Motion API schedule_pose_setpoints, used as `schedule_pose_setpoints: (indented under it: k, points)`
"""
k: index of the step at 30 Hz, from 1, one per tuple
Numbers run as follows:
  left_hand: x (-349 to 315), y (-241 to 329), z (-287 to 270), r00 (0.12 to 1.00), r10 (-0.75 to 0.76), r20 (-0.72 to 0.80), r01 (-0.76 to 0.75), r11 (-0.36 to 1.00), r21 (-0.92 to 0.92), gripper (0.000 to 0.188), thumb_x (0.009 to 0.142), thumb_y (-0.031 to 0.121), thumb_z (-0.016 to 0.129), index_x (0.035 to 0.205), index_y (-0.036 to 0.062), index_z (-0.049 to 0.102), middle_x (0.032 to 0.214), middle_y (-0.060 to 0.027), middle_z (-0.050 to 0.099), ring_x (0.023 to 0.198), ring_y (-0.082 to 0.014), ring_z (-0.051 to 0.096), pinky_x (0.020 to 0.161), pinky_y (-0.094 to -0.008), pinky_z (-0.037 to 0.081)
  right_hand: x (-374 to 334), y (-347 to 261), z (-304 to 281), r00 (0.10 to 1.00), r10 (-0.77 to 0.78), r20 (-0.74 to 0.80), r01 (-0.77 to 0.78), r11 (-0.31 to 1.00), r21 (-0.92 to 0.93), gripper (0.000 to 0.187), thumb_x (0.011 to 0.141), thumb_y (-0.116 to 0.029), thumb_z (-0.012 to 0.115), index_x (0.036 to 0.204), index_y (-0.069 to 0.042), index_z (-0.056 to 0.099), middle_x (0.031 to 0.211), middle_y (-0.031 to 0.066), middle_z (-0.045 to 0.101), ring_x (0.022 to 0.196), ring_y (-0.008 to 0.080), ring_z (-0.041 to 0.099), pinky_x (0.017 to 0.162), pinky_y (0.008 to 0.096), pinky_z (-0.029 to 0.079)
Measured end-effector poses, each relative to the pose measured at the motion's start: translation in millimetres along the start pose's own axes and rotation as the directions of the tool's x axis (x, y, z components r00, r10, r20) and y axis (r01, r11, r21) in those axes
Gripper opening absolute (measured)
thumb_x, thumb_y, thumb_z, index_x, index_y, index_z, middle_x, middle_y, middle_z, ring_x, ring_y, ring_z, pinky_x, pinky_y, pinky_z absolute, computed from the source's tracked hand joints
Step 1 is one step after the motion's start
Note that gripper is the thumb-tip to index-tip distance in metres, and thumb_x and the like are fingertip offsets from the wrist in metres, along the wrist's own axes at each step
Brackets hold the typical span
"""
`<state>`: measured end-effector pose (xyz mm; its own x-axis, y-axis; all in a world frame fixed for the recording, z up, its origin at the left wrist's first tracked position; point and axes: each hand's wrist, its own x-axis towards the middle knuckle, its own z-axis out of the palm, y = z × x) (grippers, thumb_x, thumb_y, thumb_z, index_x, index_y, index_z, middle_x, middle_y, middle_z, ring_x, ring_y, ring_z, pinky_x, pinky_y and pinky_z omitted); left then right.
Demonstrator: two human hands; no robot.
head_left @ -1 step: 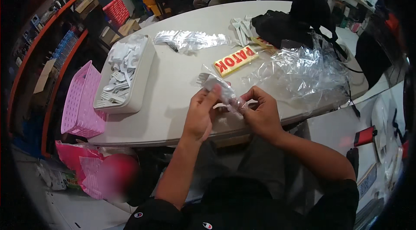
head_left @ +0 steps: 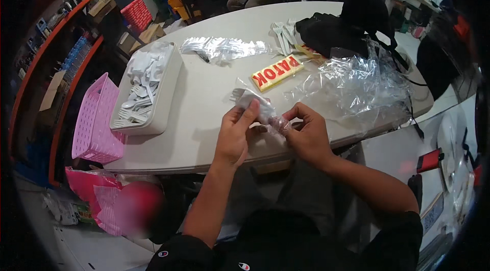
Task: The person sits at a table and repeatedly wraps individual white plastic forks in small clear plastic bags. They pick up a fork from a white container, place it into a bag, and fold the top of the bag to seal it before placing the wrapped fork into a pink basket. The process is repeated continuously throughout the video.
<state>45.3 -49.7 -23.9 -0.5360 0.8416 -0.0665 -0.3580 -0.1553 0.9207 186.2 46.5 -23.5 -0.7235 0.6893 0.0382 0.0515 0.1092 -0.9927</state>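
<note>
Near the table's front edge, my left hand [head_left: 234, 130] pinches a clear plastic sleeve with a white plastic fork [head_left: 241, 96] in it. The fork's tines point up and to the left. My right hand [head_left: 310, 133], fingers closed, grips the gathered lower end of the clear sleeve [head_left: 278, 124]. Whether anything else lies in the sleeve beside the fork cannot be made out. Just beyond my hands lies a yellow packet [head_left: 277, 73] with red lettering.
To the left stand an off-white bin [head_left: 172, 79] of white plastic cutlery [head_left: 140, 101] and a pink basket [head_left: 97, 118]. Flat clear sleeves [head_left: 224, 49] and loose forks [head_left: 282, 37] lie farther back. Crumpled clear plastic [head_left: 352, 84] and a black bag [head_left: 332, 33] cover the right side.
</note>
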Motion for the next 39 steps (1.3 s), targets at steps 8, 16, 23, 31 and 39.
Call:
schedule_pose_setpoints:
  k: [8, 16, 23, 31, 39]
  points:
    - [20, 19, -17, 0.914, 0.184, -0.363, -0.244, 0.961, -0.129, 0.024, 0.092, 0.032, 0.063, 0.103, 0.0109, 0.061, 0.09, -0.0021, 0.063, 0.078, -0.0129, 0.061, 0.064, -0.0289, 0.049, -2, -1, 6, 1.0, -0.015, 0.011, 0.013, 0.973, 0.229, 0.023, 0.093, -0.014, 0.06, 0.112, -0.001, 0.065, 0.085, 0.0077, 0.068, 0.069, 0.0102, 0.063, 0.058, 0.0244, 0.054]
    - [21, 45, -32, 0.854, 0.152, -0.498, -0.307, 0.92, -0.245, 0.029, 0.095, 0.039, 0.054, 0.108, 0.0124, 0.055, 0.095, -0.005, 0.059, 0.081, -0.0161, 0.059, 0.069, -0.0336, 0.05, -3, 11, 3, 0.963, -0.227, 0.143, 0.199, 0.963, 0.183, 0.03, 0.094, -0.005, 0.05, 0.122, -0.001, 0.06, 0.103, 0.0096, 0.066, 0.086, 0.0119, 0.063, 0.07, 0.0249, 0.054]
    - [21, 35, -14, 0.991, 0.082, -0.107, -0.126, 0.84, -0.528, 0.031, 0.098, 0.042, 0.05, 0.094, 0.0116, 0.051, 0.061, 0.0053, 0.036, 0.048, -0.0044, 0.034, 0.04, -0.0194, 0.029, 0, 0, -5, 0.956, -0.035, 0.29, -0.049, 0.959, 0.278, 0.032, 0.096, -0.021, 0.056, 0.118, 0.001, 0.06, 0.107, 0.0097, 0.065, 0.091, 0.0136, 0.061, 0.074, 0.0283, 0.054]
    - [21, 17, 33, 0.99, 0.094, -0.109, -0.131, 0.907, -0.401, 0.025, 0.096, 0.036, 0.056, 0.095, 0.0116, 0.052, 0.07, 0.0017, 0.049, 0.053, -0.0081, 0.045, 0.051, -0.0259, 0.042, 2, 5, 2, 0.944, -0.181, 0.276, 0.201, 0.979, -0.045, 0.028, 0.094, -0.024, 0.061, 0.1, 0.003, 0.065, 0.074, 0.0079, 0.065, 0.064, 0.0101, 0.058, 0.06, 0.0274, 0.048]
    - [28, 35, 6, 0.947, 0.235, -0.221, -0.313, 0.832, -0.457, 0.023, 0.098, 0.036, 0.054, 0.095, 0.0133, 0.051, 0.072, 0.0052, 0.045, 0.059, -0.0044, 0.041, 0.052, -0.0202, 0.037, -2, -10, 4, 0.937, -0.11, 0.333, 0.161, 0.979, -0.128, 0.03, 0.097, -0.028, 0.056, 0.099, 0.001, 0.063, 0.066, 0.0105, 0.057, 0.06, 0.0131, 0.052, 0.058, 0.0308, 0.044]
